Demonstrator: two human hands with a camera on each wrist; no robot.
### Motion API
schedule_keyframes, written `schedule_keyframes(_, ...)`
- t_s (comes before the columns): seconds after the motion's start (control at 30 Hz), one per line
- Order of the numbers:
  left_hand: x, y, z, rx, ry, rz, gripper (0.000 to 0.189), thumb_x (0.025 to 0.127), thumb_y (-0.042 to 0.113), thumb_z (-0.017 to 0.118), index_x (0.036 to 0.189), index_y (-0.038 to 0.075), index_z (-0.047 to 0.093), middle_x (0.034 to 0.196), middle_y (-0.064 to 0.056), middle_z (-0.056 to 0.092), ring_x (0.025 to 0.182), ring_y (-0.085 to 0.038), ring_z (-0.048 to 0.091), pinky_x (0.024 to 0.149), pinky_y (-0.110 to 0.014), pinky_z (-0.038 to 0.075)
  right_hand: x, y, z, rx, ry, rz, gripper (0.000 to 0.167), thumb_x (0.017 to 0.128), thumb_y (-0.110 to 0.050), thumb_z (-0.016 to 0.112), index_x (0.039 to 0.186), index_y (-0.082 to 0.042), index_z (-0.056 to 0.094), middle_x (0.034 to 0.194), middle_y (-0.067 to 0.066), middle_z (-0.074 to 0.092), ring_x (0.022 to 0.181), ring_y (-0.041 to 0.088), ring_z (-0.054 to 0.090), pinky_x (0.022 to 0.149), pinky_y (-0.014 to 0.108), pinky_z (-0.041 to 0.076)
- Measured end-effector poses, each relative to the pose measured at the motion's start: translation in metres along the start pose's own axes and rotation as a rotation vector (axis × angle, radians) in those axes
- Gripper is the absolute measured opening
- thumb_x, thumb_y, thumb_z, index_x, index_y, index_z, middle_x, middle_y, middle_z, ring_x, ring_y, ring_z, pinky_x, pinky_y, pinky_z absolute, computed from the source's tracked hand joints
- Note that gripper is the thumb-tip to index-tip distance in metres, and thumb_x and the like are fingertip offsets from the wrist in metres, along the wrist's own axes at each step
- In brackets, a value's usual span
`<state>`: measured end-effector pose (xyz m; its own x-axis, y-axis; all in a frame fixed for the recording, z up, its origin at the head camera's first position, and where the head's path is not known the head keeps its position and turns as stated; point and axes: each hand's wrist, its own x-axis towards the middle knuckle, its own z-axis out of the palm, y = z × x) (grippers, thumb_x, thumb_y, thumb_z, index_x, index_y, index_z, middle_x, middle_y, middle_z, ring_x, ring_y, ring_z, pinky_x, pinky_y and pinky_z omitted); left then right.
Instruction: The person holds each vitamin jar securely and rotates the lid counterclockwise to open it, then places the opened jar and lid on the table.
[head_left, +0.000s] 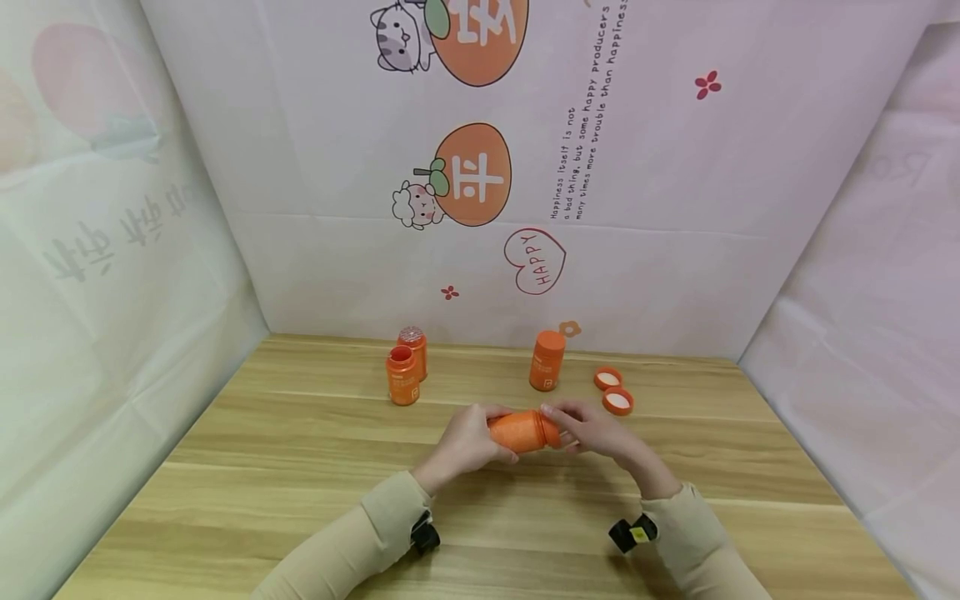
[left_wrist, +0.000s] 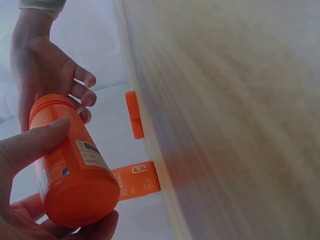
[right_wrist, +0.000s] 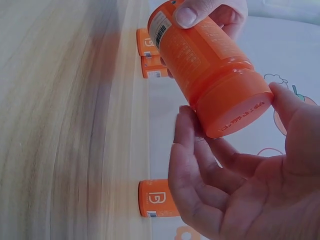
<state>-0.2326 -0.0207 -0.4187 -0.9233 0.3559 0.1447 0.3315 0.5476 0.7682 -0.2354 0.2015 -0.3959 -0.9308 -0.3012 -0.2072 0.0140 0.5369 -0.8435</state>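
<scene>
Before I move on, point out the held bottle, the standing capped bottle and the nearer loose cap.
Held bottle (head_left: pixel 516 432), head view: middle of its body.
Standing capped bottle (head_left: pixel 547 371), head view: its labelled front.
Nearer loose cap (head_left: pixel 618 401), head view: white inner face.

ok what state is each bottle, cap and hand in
Held bottle: capped, tilted
Front left bottle: uncapped, upright
Rear left bottle: uncapped, upright, mouth looks covered
Right standing bottle: capped, upright
Rear loose cap: white inside up
Front loose cap: white inside up
Left hand: gripping the held bottle
Right hand: gripping the held bottle's cap

"HAPPY", "平", "Happiness itself is not…" on backdrop
</scene>
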Motion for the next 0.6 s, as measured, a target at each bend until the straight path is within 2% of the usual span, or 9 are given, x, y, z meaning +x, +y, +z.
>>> schedule_keyframes(0.37, -0.0008, 0.0002, -0.0016, -0.011, -0.002, -0.006, 0.062, 0.056, 0.015, 0.090, 0.115, 0.011, 0.069, 0.102, -0.003, 0.070, 0.084, -0.014, 0.057, 0.075, -0.034, 0.046, -0.0026, 0.0015, -0.0020, 0.013, -0.040, -0.062, 0.048, 0.093, -0.045, 0.054, 0.121, -0.006, 0.058, 0.107, 0.011, 0.062, 0.088, 0.019, 0.062, 0.080, 0.044, 0.054)
schedule_keyframes(0.6, -0.0006, -0.0009, -0.0013, -0.010, -0.005, -0.008, 0.063, 0.056, 0.014, 0.090, 0.115, 0.011, 0.069, 0.102, -0.002, 0.070, 0.084, -0.014, 0.057, 0.075, -0.033, 0.045, -0.0051, 0.0037, -0.0032, 0.031, -0.055, -0.115, 0.050, 0.092, -0.038, 0.060, 0.128, -0.005, 0.053, 0.119, 0.016, 0.058, 0.099, 0.021, 0.060, 0.084, 0.045, 0.053)
